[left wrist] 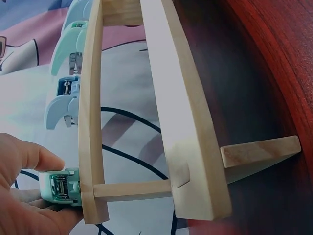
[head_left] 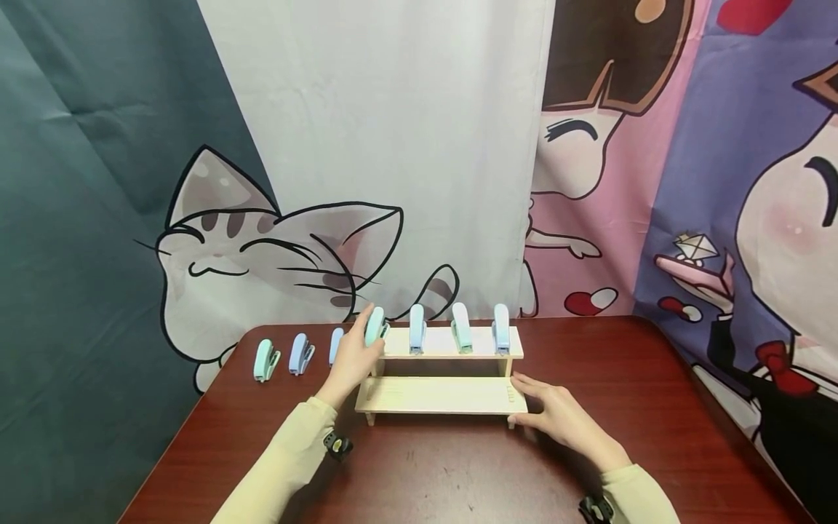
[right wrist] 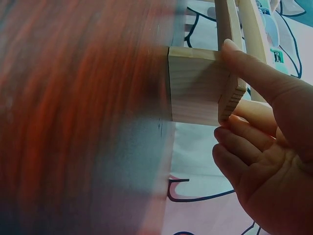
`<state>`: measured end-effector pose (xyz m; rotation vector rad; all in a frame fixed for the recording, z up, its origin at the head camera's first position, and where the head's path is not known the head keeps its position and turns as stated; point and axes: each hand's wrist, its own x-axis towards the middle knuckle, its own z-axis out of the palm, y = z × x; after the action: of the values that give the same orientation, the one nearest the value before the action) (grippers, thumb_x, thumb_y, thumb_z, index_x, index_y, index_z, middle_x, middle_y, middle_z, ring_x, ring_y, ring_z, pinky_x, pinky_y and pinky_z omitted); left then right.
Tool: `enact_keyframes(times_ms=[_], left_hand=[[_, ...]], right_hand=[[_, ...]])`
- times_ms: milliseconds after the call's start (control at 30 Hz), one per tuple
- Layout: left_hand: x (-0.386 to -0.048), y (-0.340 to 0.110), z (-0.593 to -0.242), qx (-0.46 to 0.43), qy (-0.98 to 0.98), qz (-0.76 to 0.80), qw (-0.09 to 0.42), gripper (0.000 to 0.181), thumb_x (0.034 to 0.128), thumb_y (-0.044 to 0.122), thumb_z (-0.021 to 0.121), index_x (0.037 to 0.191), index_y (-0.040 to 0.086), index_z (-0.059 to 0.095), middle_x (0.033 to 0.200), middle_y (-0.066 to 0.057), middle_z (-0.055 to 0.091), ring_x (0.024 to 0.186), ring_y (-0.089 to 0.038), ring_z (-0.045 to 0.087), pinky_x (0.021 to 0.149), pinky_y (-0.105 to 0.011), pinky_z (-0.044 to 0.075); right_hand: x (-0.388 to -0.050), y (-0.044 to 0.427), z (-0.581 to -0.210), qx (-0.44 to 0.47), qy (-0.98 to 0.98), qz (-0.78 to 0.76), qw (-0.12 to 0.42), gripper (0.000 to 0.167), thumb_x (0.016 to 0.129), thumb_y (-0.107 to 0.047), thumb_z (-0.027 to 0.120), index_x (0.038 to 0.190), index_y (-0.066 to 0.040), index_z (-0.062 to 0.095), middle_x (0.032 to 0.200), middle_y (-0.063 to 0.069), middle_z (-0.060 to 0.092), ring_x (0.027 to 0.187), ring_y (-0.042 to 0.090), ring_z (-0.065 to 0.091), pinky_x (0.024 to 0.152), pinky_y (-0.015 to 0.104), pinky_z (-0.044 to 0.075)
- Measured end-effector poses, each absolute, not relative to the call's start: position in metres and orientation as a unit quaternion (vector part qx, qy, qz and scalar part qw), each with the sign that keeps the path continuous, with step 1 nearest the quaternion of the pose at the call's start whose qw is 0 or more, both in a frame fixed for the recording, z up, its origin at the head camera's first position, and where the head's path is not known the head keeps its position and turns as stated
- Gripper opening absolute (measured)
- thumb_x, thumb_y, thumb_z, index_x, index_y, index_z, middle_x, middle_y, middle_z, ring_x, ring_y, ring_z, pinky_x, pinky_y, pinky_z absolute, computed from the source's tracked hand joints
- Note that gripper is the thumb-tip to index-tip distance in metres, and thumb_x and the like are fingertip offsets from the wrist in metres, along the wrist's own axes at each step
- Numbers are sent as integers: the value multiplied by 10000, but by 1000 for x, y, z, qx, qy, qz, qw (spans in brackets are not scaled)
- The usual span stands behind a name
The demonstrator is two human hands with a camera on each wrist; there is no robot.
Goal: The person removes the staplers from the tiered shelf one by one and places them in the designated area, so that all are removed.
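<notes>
My left hand [head_left: 356, 362] pinches a mint green stapler [head_left: 374, 327] at the left end of the upper tier of a two-tier wooden rack [head_left: 439, 395]. In the left wrist view, thumb and fingers lie on either side of this stapler [left wrist: 60, 187], whose base touches the board. Beside it on the same tier stand a light blue stapler [head_left: 417, 329], another mint stapler [head_left: 461, 327] and another blue stapler [head_left: 501, 329]. My right hand [head_left: 564, 416] grips the lower tier's right end; the right wrist view has its thumb on the board's front edge [right wrist: 230, 95].
On the table [head_left: 419, 473], left of the rack, stand a mint stapler [head_left: 265, 360], a blue stapler [head_left: 300, 354] and another blue stapler [head_left: 336, 342] partly hidden by my left hand. A cartoon-printed curtain [head_left: 393, 145] hangs behind the table's far edge.
</notes>
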<state>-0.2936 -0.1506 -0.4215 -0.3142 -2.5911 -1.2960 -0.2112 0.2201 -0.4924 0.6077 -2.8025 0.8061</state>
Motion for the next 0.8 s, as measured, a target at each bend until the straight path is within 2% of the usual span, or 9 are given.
enact_keyframes(times_ms=[133, 300, 500, 633, 800], left_hand=[[-293, -153, -421, -114, -886, -432, 124, 677, 930, 76, 626, 1558, 96, 375, 1258, -310, 614, 788, -298, 605, 633, -367, 516], [-293, -157, -419, -124, -883, -435, 122, 650, 949, 103, 629, 1551, 84, 385, 1276, -313, 605, 875, -344, 630, 707, -438, 545], [-292, -167, -411, -124, -884, -433, 127, 641, 951, 99, 654, 1542, 89, 406, 1384, -287, 552, 1069, -401, 616, 867, -545, 517], [-294, -177, -405, -126, -888, -421, 133, 643, 954, 112, 668, 1543, 100, 410, 1399, -275, 547, 1111, -416, 609, 912, -554, 498], [-295, -195, -393, -114, -891, -422, 119, 646, 985, 154, 643, 1566, 105, 365, 1444, -258, 513, 1130, -418, 593, 908, -549, 502]], right_hand=[[-212, 219, -493, 207, -937, 270, 80, 699, 815, -386, 839, 1366, -15, 623, 1407, 137, 595, 1257, 323, 587, 1004, 517, 479], [-212, 220, -494, 211, -935, 269, 90, 691, 798, -353, 857, 1354, -8, 632, 1393, 146, 604, 1247, 323, 594, 1002, 517, 481], [-212, 219, -495, 215, -934, 271, 88, 694, 803, -367, 850, 1356, -10, 630, 1393, 149, 603, 1249, 322, 593, 1007, 517, 477], [-212, 219, -495, 213, -935, 268, 87, 698, 806, -386, 844, 1357, -14, 631, 1398, 148, 600, 1253, 325, 589, 1006, 518, 477], [-211, 219, -494, 213, -935, 266, 94, 698, 797, -372, 854, 1352, -11, 634, 1395, 151, 601, 1252, 323, 590, 1004, 515, 480]])
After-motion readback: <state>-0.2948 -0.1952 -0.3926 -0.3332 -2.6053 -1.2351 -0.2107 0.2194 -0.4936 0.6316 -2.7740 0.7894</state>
